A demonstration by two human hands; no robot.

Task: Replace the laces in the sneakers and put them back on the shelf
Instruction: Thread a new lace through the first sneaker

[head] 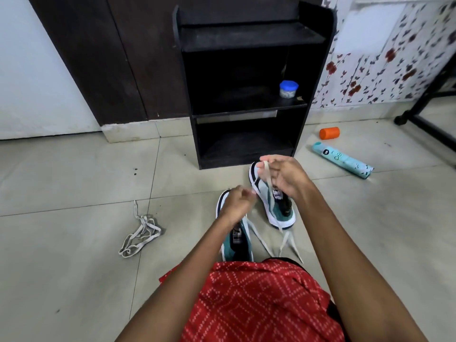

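- The right hand (286, 177) clamps its fingers (274, 159) on a pale lace (267, 174), raised above the far sneaker (271, 208), which stands on the floor (74, 181) before the shelf (246, 141).
- The left hand (235, 204), fingers curled, hovers over the near sneaker (237, 245); any lace in its grip is unclear.

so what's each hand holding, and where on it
The right hand pinches a white lace at its raised top, over the far sneaker. Whether the left hand holds anything cannot be told.

Blue-lidded jar (288, 89) upright. Orange container (329, 133), teal spray can (343, 160) lying on tiled floor (74, 169); floral wallpaper (394, 58) behind.
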